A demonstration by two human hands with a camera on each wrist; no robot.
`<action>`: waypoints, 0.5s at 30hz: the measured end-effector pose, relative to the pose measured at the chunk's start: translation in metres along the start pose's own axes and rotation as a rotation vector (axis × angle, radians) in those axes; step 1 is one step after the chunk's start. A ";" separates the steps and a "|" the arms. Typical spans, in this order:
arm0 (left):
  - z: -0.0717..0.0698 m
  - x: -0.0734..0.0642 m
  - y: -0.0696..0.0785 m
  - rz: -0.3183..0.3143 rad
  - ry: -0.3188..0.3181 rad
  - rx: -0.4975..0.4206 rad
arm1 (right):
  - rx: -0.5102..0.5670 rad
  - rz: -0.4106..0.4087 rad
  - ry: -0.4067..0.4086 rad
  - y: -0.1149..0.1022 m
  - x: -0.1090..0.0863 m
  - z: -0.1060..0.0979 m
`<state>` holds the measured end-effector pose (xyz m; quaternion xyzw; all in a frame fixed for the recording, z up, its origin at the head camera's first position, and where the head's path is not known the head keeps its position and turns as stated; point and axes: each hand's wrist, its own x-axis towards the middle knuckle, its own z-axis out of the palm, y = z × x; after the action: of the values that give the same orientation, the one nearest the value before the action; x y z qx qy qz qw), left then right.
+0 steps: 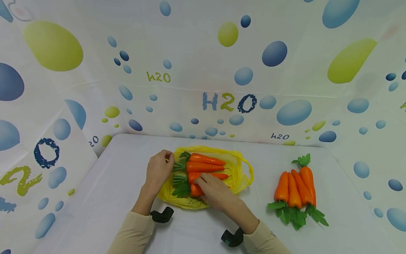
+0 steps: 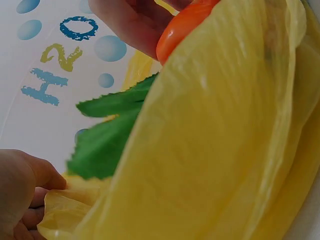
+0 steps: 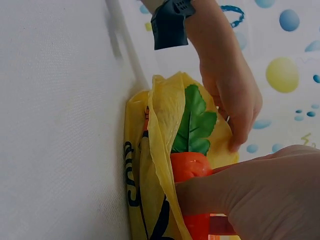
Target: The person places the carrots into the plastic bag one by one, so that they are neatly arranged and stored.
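A yellow plastic bag (image 1: 233, 183) lies on the table with several orange carrots (image 1: 206, 167) in its opening, their green tops pointing left. At the bag's left edge is my left hand (image 1: 160, 167); the left wrist view shows its thumb and fingers pinching the thin plastic (image 2: 70, 205). My right hand (image 1: 214, 190) reaches over the near side of the bag. Its fingers grip the nearest carrot (image 3: 192, 165), whose leafy top (image 3: 195, 122) stands beside the bag's wall. Part of that carrot is hidden by the hand and the plastic.
To the right, a second group of carrots (image 1: 295, 190) lies on the white table (image 1: 336, 183), most with leaves toward me. Dark wrist-worn devices (image 1: 162, 215) sit by both forearms. A patterned sheet (image 1: 190, 53) hangs behind and at the sides.
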<state>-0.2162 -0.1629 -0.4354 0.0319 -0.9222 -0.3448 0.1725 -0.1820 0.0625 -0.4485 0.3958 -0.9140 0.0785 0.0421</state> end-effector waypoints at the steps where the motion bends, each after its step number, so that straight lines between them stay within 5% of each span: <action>1: 0.000 0.000 0.000 0.003 0.001 -0.001 | -0.001 -0.001 0.003 0.000 0.000 0.000; 15: 0.001 0.000 0.000 -0.007 -0.008 0.001 | -0.025 -0.022 0.033 0.001 0.000 0.001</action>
<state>-0.2168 -0.1623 -0.4358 0.0336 -0.9229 -0.3451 0.1675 -0.1825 0.0626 -0.4494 0.4041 -0.9096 0.0730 0.0631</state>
